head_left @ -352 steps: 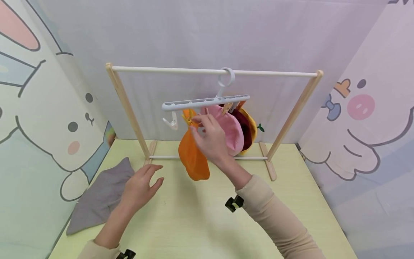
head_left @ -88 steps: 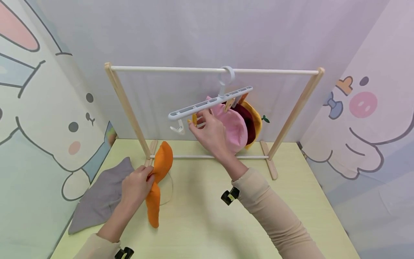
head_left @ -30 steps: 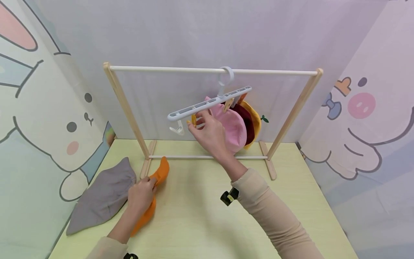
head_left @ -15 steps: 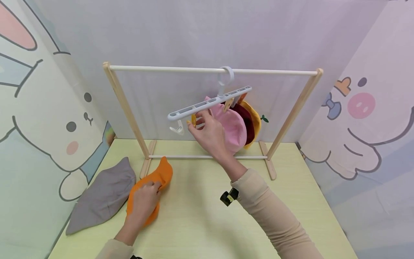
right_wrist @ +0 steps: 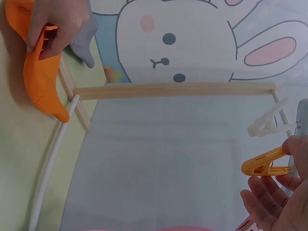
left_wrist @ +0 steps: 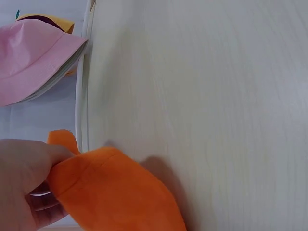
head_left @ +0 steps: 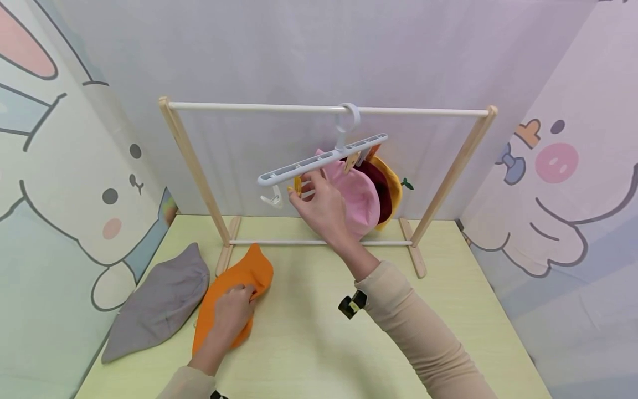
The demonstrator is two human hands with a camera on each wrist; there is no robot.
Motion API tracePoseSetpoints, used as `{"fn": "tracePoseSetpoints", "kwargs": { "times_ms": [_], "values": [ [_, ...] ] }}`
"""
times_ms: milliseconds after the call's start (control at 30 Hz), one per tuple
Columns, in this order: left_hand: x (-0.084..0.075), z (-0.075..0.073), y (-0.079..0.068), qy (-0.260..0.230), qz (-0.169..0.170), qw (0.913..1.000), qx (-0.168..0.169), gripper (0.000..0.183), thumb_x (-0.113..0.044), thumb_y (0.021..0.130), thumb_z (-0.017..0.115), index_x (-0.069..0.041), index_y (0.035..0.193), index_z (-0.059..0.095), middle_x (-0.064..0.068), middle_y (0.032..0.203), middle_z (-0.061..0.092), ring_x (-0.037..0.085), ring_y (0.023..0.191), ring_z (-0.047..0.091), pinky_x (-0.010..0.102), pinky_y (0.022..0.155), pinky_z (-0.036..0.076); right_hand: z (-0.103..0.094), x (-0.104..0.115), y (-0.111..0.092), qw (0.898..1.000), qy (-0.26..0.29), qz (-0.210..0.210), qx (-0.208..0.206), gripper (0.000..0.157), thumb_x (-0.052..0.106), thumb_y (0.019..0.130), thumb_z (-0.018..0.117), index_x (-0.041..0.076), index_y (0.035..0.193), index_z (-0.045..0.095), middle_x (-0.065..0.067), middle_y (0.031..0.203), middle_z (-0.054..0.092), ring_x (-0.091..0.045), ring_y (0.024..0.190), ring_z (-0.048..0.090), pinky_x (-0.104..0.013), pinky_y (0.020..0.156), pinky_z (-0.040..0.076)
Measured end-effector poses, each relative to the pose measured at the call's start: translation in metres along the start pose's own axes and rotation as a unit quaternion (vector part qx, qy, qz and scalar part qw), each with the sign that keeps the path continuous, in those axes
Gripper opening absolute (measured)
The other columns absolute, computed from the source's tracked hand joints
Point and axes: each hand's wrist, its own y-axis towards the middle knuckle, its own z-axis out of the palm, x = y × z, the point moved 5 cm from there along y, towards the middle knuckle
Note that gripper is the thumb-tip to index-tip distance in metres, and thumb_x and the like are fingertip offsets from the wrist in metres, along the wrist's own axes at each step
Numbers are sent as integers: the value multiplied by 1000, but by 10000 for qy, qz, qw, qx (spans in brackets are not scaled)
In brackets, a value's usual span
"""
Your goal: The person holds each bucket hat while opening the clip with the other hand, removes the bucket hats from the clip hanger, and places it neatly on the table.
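Orange cloth hat [head_left: 239, 274] has moved from hanger [head_left: 340, 148] down to table [head_left: 309, 332], beside one grey hat [head_left: 157, 305], left hand [head_left: 233, 310] gripping it. Right hand [head_left: 323, 206] pinches one yellow plastic clip [right_wrist: 252, 166]; three round hats [head_left: 361, 202] hang.

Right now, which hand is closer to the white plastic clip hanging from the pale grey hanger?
Right. The right hand is just beside that white clip, pinching the yellow plastic clip. The left hand is farther, lower, holding the orange cloth hat.

L hand [left_wrist: 24, 166] gripping orange cloth [left_wrist: 120, 195], prob. a hat, pale tabletop [left_wrist: 216, 96], pink hat [left_wrist: 36, 53] top-L w/ yellow cloth [left_wrist: 62, 23] behind
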Motion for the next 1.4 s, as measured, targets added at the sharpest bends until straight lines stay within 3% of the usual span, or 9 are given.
{"fn": "tracePoseSetpoints", "kwargs": {
  "times_ms": [267, 667, 900, 1167, 1400],
  "values": [
    [-2, 11, 2, -63, -174, 9986, 501, 18, -17, 71, 77, -12, 86, 67, 7, 74, 59, 25, 56, 55, 36, 43, 41, 0, 0, -1, 10000, 84, -20, 5, 24, 25, 81, 67, 13, 98, 56, -1, 85, 67, -17, 73, 67, -21, 62, 51],
    [-6, 24, 4, -183, -344, 9959, 817, 15, -19, 74, 73, -11, 82, 63, 9, 74, 59, 29, 61, 57, 40, 47, 43, 0, 0, -1, 10000, -32, -44, -33, 25, 26, 81, 67, 13, 99, 56, -1, 85, 67, -11, 70, 65, -19, 61, 50],
    [-7, 32, 1, -126, -325, 9918, 1228, 17, -23, 76, 72, -12, 82, 62, 5, 70, 55, 22, 57, 53, 35, 46, 41, 1, 0, -1, 10000, 4, -27, -53, 24, 25, 81, 67, 12, 99, 56, -2, 86, 67, -13, 70, 66, -20, 62, 51],
    [-9, 35, -1, -239, -322, 9902, 1338, 19, -23, 75, 73, -9, 84, 64, 7, 72, 58, 22, 58, 55, 35, 47, 44, 2, 1, 0, 9999, 56, -86, -105, 24, 24, 81, 67, 11, 98, 56, -2, 88, 66, -17, 72, 67, -21, 63, 51],
    [-11, 37, -3, -311, -231, 9927, 1144, 16, -20, 76, 72, -7, 80, 62, 6, 67, 55, 22, 55, 54, 33, 45, 42, 1, 2, 1, 9999, -21, -93, -122, 24, 24, 80, 67, 12, 96, 55, 0, 87, 65, -12, 71, 65, -20, 63, 50]
  ]
}}
